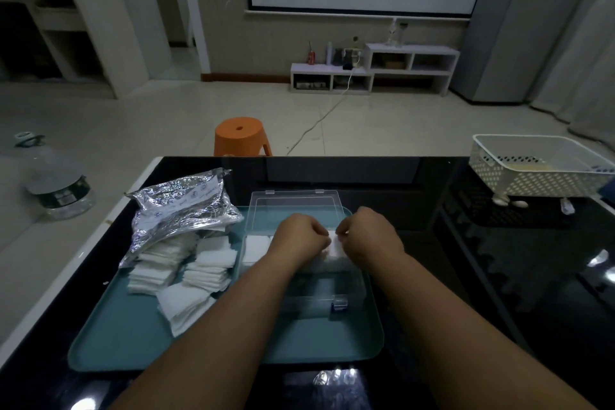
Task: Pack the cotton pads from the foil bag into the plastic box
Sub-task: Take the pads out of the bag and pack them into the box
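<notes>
Foil bag lay at the left of the teal tray, loose cotton pads spilled beside it. Over the clear plastic box, left hand and right hand both pinched a stack, seating it inside. Next move, I'd guess, was to let go and grab more.

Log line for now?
left hand, right hand: pinching cotton pads in plastic box | lid: open | loose pads: on tray beside foil bag
</notes>
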A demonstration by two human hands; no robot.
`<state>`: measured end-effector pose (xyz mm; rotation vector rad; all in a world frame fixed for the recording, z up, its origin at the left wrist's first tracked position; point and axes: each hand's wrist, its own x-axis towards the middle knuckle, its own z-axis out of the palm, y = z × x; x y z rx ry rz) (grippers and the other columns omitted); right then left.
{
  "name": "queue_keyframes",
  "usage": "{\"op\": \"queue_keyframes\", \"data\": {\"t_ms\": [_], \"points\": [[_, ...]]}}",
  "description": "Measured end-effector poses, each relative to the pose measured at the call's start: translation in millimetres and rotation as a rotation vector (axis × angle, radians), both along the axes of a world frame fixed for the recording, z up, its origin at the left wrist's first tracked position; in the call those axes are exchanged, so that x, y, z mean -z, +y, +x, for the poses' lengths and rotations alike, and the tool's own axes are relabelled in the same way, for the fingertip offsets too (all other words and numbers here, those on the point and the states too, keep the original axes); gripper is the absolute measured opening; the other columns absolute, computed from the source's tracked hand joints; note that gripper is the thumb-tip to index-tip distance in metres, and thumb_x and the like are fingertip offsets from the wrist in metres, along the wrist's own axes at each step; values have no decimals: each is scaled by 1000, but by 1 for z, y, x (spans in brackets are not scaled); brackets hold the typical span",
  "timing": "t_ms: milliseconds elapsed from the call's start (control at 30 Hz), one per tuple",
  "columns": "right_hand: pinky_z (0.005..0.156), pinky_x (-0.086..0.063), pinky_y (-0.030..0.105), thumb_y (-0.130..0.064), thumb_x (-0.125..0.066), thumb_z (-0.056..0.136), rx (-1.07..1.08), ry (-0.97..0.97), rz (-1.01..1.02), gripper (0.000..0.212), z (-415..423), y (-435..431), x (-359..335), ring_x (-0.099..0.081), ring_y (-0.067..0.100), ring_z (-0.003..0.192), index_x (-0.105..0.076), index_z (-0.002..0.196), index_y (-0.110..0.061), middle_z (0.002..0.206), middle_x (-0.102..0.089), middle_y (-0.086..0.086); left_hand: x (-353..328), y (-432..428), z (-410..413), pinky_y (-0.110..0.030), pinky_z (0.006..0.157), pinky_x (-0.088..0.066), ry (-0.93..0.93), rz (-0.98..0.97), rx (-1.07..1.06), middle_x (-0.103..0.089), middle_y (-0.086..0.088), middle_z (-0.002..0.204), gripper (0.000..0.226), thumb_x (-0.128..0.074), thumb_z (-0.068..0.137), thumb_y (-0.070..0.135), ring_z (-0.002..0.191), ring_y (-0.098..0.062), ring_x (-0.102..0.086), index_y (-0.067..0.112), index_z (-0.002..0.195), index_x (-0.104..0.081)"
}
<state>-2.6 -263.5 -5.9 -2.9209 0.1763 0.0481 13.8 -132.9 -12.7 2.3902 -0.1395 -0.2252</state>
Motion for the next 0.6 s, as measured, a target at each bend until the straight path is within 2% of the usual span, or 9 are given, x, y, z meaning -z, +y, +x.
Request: {"op": "queue_keyframes", "data": {"t_ms": [133,300,467,600], "points": [[86,-52,34,-16,-60,92,-1,-66,183,23,0,14,-11,-58,18,97,-67,112,-24,114,-59,1,-7,19,1,-35,84,-55,-55,-77,-69,-70,4,101,13,-61,89,18,87,-13,-64,23,96,-72],[87,-53,34,-18,-57,94,-54,-46,291,22,-1,37,-13,-60,17,96,-67,113,-23,110,-66,1,-11,60,-3,-37,80,-57,-83,-80,-119,-69,9,90,16,-65,84,17,83,-13,-65,32,77,-66],[91,-52,39,-19,-56,95,-104,-47,320,22,-1,63,-14,-62,21,100,-69,113,-21,111,-68,3,-11,103,-6,-32,81,-54,-88,-32,-139,-69,8,87,19,-66,81,13,85,-12,-65,32,77,-66],[93,-51,39,-22,-56,95,-162,-27,326,26,1,86,-12,-61,23,106,-67,118,-20,117,-68,5,-12,133,-4,-31,82,-52,-92,11,-131,-71,5,94,24,-61,81,7,87,-13,-64,28,87,-71]]}}
